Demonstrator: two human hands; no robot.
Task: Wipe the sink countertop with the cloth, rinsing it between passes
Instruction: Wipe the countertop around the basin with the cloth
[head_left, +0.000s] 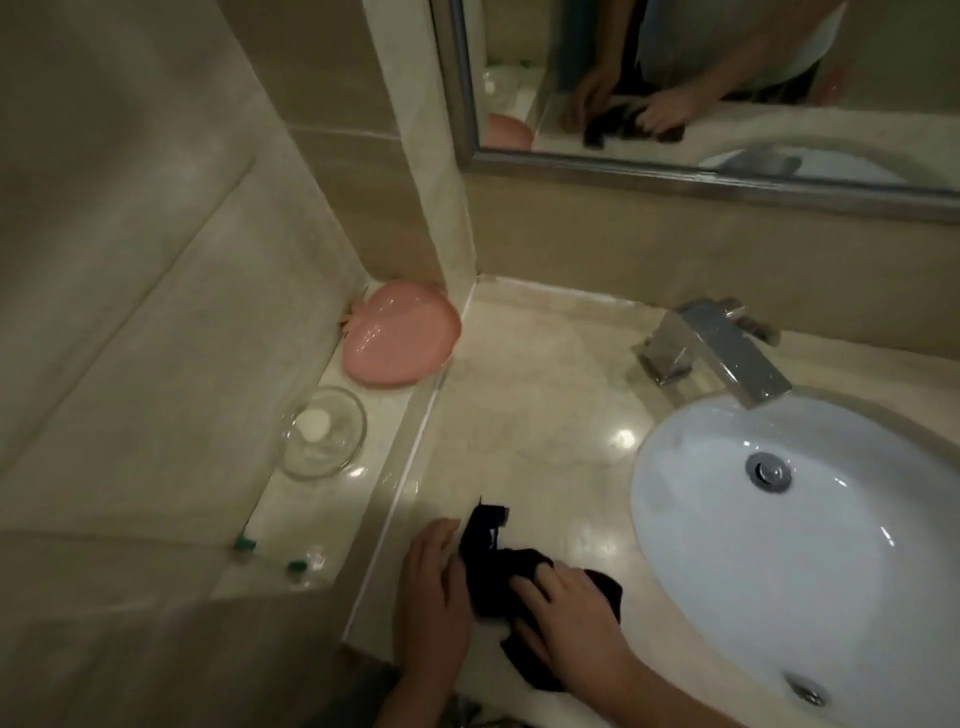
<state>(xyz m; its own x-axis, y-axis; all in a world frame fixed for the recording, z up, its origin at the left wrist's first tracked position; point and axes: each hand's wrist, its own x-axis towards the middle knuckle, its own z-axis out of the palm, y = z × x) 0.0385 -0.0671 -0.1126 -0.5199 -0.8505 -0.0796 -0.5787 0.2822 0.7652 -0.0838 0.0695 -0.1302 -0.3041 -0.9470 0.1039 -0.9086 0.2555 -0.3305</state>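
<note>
Just left of the white oval sink basin, on the glossy beige marble countertop, lies the crumpled black cloth. It is bunched and uneven, with one squared flap sticking up away from the person and a darker fold trailing toward the counter's front edge, left of the basin. The right hand lies on top of the cloth with fingers spread and only lightly bent, pressing it flat against the stone rather than gripping it. The left hand rests on the counter at the cloth's far side from the basin, fingers nearly straight, its fingertips touching the cloth's edge; whether the thumb pinches any fabric cannot be told.

Behind the basin stands a square chrome faucet, its spout reaching over the rim. Further left of the basin, past a raised edge strip, a narrow ledge carries a clear glass dish with a white soap bar in it, and behind that a pink peach-shaped plastic tray in the corner. Above the basin, a silver-framed wall mirror reflects both hands and the cloth.
</note>
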